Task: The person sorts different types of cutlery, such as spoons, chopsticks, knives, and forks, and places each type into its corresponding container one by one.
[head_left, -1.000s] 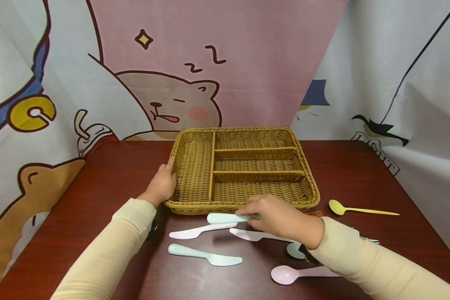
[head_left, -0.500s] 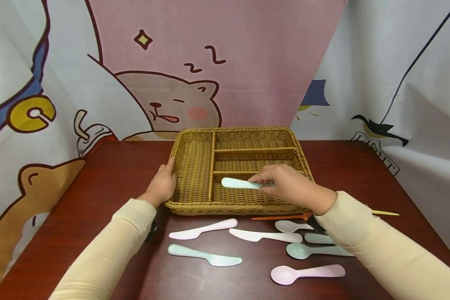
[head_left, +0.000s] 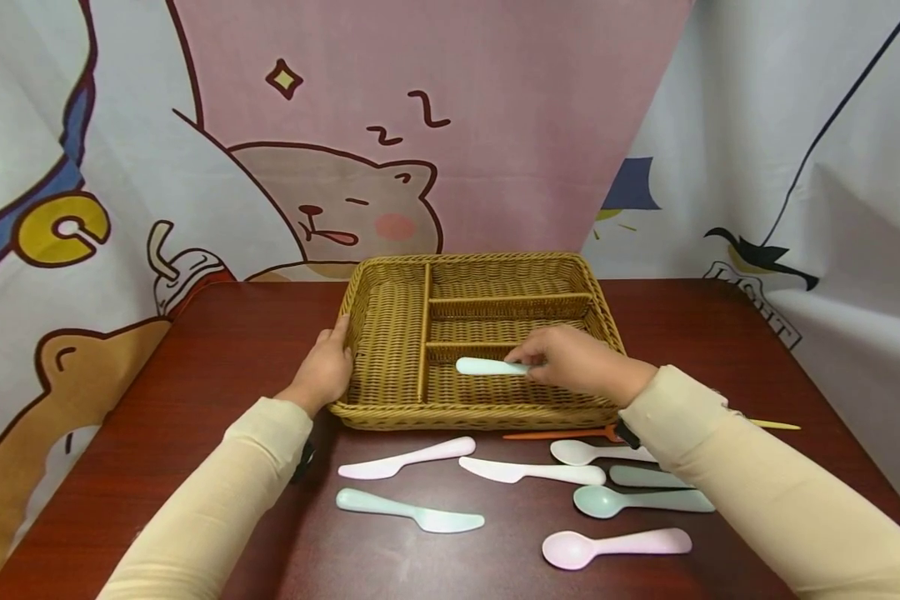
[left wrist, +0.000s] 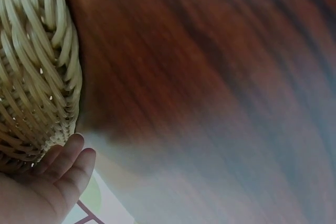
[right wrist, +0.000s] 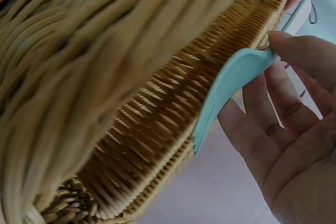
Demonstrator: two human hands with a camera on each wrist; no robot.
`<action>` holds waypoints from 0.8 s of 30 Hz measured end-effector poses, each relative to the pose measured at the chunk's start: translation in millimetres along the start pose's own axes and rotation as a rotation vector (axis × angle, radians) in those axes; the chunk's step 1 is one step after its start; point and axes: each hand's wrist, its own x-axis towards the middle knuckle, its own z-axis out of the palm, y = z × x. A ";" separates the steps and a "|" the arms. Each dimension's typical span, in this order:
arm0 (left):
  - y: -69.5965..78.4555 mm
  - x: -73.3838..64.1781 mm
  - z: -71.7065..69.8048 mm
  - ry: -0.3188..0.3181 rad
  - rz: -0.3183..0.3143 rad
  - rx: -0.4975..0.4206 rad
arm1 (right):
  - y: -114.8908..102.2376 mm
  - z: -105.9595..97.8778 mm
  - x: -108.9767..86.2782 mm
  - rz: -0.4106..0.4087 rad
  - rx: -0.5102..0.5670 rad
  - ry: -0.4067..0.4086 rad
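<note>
My right hand [head_left: 570,360] pinches a mint-green fork [head_left: 486,367] between thumb and fingers, over the front right compartment of a wicker basket [head_left: 487,414]. In the right wrist view the head of the fork [right wrist: 231,80] curves down beside the woven wall, tines lowest. At the basket's left side, my left hand [head_left: 326,367] rests against the rim. The left wrist view shows its fingers [left wrist: 79,174] extended along the outer wicker [left wrist: 39,77].
In front of the basket lie a pink knife [head_left: 412,458], a white knife [head_left: 532,472] and a mint knife [head_left: 412,511]. Farther right are a pink spoon [head_left: 615,546], a mint spoon [head_left: 637,502], a white spoon [head_left: 581,452] and an orange fork [head_left: 555,434]. A printed curtain [head_left: 525,125] hangs behind.
My right hand has lifted the mint fork from the table before the basket to over its front right compartment, then shifted slightly right. My left hand has stayed at the rim.
</note>
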 end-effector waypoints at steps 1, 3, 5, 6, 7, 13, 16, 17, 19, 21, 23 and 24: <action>-0.2 0.1 -0.1 0.000 0.001 0.001 | 1.7 1.1 1.1 0.003 -0.001 -0.006; -0.3 -0.2 -0.4 0.001 0.002 0.004 | 4.6 3.3 3.3 0.003 -0.007 -0.021; -0.3 -0.3 -0.4 -0.001 0.001 0.003 | 6.8 5.0 5.1 0.016 -0.009 -0.040; -0.6 -0.1 -0.3 -0.001 -0.002 0.001 | 7.6 5.6 5.8 0.023 -0.012 -0.051; -0.3 0.0 -0.2 -0.001 -0.001 0.002 | 8.4 6.0 6.3 0.032 -0.012 -0.062; -1.0 -0.2 0.4 -0.003 -0.001 -0.013 | 11.3 7.5 9.0 0.061 -0.013 -0.126; -1.7 -0.1 0.7 0.002 0.008 -0.002 | 13.0 9.4 11.0 0.040 -0.015 -0.145; -2.1 0.0 0.8 0.002 0.010 0.000 | 13.9 10.3 11.6 0.032 -0.015 -0.150; -2.4 0.4 1.1 0.006 0.013 0.010 | 14.9 12.1 12.5 0.012 -0.019 -0.157; -2.3 0.0 0.9 0.007 0.011 0.006 | 15.3 13.8 13.7 0.008 -0.020 -0.166; -2.1 -0.3 0.7 0.003 0.009 0.004 | 14.5 15.0 14.5 0.013 -0.023 -0.176; -1.8 -0.6 0.5 0.004 0.008 0.003 | 14.0 15.5 14.7 0.015 -0.029 -0.179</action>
